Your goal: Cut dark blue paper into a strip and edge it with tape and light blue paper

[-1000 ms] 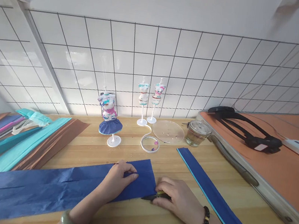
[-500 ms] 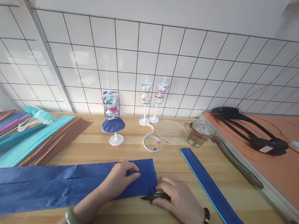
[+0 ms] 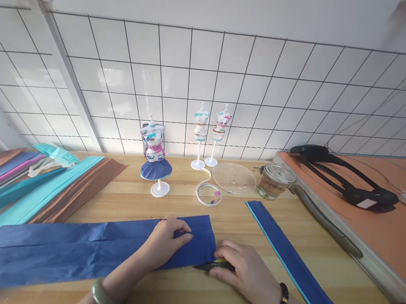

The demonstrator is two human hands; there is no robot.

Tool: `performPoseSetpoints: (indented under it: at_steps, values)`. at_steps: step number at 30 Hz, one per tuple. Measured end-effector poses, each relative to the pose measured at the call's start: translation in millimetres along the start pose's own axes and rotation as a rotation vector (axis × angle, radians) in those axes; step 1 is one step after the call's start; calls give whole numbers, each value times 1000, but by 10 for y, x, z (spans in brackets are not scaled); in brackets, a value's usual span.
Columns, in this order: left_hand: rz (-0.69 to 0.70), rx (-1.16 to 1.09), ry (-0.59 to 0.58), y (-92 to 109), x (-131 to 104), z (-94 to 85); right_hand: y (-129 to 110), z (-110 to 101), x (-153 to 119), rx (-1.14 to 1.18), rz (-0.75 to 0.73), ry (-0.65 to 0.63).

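A long sheet of dark blue crepe paper [image 3: 68, 249] lies across the front of the wooden table. My left hand [image 3: 167, 241] rests on it near its right end, thumb and forefinger pinched together at the paper. By the sheet's right edge my right hand [image 3: 242, 268] is closed around dark scissors [image 3: 207, 264] with a bit of yellow. Their pointed tip reaches left along the paper's lower right corner; most of the handle is hidden by my fingers. To the right lies a narrow blue strip [image 3: 293, 261] with a light blue edge.
Behind stand a small dress form [image 3: 155, 147] in a blue skirt and two more dress forms [image 3: 201, 126]. A white-rimmed ring [image 3: 208, 194], a clear disc [image 3: 235, 178] and a lidded glass jar [image 3: 275, 181] are nearby. Coloured paper sheets [image 3: 62, 186] lie left, a black headset [image 3: 348, 180] right.
The whole view has shifted slightly to the right. Both hands keep nearly the same places on the blue paper, and the scissors sit at the same corner.
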State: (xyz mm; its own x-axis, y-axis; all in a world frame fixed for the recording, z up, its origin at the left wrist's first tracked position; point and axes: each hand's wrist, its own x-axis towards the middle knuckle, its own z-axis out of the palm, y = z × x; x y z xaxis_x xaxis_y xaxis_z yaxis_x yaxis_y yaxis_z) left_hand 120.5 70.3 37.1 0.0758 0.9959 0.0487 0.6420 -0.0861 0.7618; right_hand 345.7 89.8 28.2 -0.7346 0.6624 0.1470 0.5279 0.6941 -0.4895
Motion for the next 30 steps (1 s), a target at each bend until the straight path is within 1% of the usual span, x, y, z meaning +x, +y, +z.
performPoseSetpoints:
  at_steps: [8,12,15,19,24,30]
  values:
    - [-5,-18,0,-10,0,4,-22,-7,-13,-8,5,5]
    - [-9,-35,-2,-26,0,9,-24,-36,-16,44,20,14]
    - [-14,-59,-9,-33,4,-3,-26,-77,-16,111,69,25]
    - [0,-115,-47,-36,13,-54,-24,-113,-31,156,102,31]
    - [20,-178,-102,-47,22,-121,-36,-107,-48,128,87,37]
    - [27,-212,-123,-72,14,-146,-89,-125,-23,100,63,20]
